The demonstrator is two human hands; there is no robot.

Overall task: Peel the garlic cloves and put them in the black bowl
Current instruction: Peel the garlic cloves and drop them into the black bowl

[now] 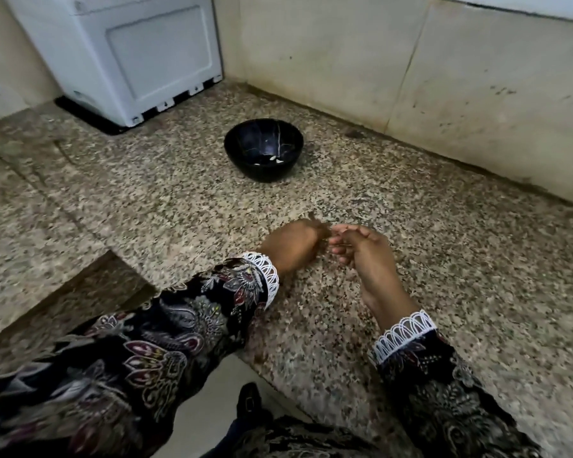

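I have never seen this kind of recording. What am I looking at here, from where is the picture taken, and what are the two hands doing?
There is no machine here. A person wears a camera on the head, so the single picture looks forward and down at that person's own arms in patterned sleeves.

The surface is a speckled stone counter. On it, beyond the hands, stands a black bowl with a few small pale pieces inside, probably peeled garlic. Behind it to the left is a white appliance.

The left hand and the right hand meet fingertip to fingertip just above the counter, fingers curled as if working on something small. The picture is blurred there, so I cannot see the thing itself; given the task, it may be a garlic clove.
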